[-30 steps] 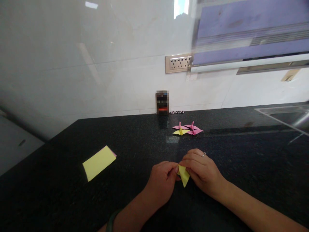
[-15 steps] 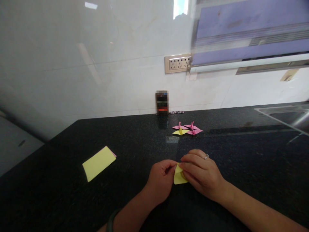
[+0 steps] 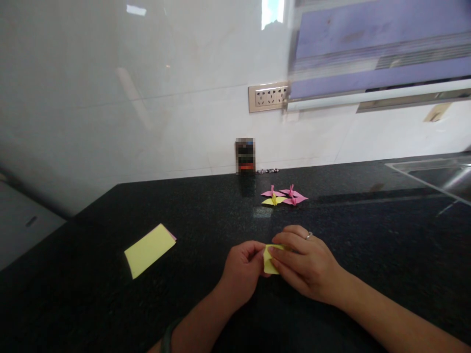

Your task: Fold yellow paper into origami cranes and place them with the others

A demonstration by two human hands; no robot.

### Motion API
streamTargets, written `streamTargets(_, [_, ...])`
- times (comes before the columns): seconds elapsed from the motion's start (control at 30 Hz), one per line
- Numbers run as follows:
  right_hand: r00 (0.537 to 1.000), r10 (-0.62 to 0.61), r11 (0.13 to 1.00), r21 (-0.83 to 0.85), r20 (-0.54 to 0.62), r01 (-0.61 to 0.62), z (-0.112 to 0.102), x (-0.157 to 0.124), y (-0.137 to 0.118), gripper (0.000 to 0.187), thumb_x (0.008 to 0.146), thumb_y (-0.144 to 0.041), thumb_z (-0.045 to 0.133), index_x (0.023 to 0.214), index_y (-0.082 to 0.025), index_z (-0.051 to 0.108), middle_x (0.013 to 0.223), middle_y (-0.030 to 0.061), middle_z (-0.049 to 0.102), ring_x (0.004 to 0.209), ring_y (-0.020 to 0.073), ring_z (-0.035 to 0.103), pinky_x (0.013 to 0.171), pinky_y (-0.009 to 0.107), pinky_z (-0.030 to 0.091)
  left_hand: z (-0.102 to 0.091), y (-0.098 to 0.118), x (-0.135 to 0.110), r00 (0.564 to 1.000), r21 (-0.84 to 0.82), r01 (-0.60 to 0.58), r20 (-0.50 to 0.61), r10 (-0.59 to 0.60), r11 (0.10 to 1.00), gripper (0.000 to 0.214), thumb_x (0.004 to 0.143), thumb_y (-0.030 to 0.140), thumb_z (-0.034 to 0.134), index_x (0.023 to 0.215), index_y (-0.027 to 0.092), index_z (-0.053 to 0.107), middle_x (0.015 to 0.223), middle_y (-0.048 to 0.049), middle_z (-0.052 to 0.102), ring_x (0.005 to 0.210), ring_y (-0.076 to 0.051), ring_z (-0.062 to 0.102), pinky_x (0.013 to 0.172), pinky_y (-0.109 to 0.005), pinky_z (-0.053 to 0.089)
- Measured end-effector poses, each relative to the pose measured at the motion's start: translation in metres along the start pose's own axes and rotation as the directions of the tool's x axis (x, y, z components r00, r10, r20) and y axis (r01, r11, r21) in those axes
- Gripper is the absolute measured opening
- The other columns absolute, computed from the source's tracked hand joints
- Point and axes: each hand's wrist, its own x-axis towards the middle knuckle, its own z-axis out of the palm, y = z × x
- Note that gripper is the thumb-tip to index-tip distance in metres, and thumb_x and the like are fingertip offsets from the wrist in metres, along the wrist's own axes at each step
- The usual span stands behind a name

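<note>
Grip of the left hand (image 3: 241,272): closed, thumb and fingers pressed together, pinching the left edge of a small piece of yellow paper (image 3: 268,265).
Grip of the right hand (image 3: 309,267): fingers bent and close together, holding the paper's right part, their tips laid over its face; how the paper is folded beneath them is hidden.
Ring (image 3: 309,235): silver-coloured, on a finger of the right hand.
Wristband (image 3: 167,338): dark, on the left wrist, at the lower edge of view.
Yellow paper: directly between the two hands, touching both, its pale lower corner showing; whether it rests on the counter cannot be told.
Folded birds: one yellow bird (image 3: 274,201) and three pink birds (image 3: 296,201), clustered close together beyond the hands, apart from them.
Loose sheets (image 3: 149,251): yellow on top with a pink edge peeking out, lying flat well to the left of the left hand.
Counter (image 3: 206,220): black and speckled, under the birds and sheets.
Wall side: a dark, pixelated upright object (image 3: 245,157) by the pale wall (image 3: 176,132), a beaded string (image 3: 268,171) just beside it.
</note>
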Motion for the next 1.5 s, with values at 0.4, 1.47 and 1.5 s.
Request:
streamTargets(0.4, [0.812,0.583,0.708,0.473,0.029,-0.525,0.006,0.006,-0.007,0.025,0.078,-0.027,0.048,0.059,-0.019,0.062,0.096,0.0074,0.056,0.106,0.0243,0.044,0.084,0.042,0.038,-0.001,0.007,-0.008,0.912,0.558,-0.278,-0.103,0.397,0.782,0.018,0.075,0.023,0.047,0.084,0.019,0.062,0.076,-0.004,0.062,0.068,-0.015,0.055,0.064,-0.025,0.042])
streamTargets(1.47, [0.896,0.384,0.694,0.572,0.221,-0.438,0.013,0.004,-0.002,0.019,0.08,-0.016,0.046,0.066,-0.017,0.059,0.09,0.0042,0.054,0.088,0.0165,0.053,0.08,0.033,0.044,0.005,0.006,0.001,0.976,-0.134,0.184,0.139,-0.166,0.974,0.04,0.074,0.036,0.05,0.108,0.014,0.051,0.08,-0.0064,0.061,0.065,-0.014,0.058,0.056,-0.024,0.046])
streamTargets(1.5, [0.898,0.377,0.705,0.558,0.228,-0.438,0.013,0.004,-0.003,0.02,0.08,-0.017,0.045,0.067,-0.018,0.06,0.091,0.0047,0.054,0.09,0.0169,0.052,0.081,0.034,0.043,0.004,0.005,0.001,0.974,-0.139,0.192,0.145,-0.172,0.971,0.037,0.074,0.036,0.05,0.103,0.013,0.053,0.077,-0.006,0.061,0.064,-0.013,0.058,0.055,-0.024,0.046])
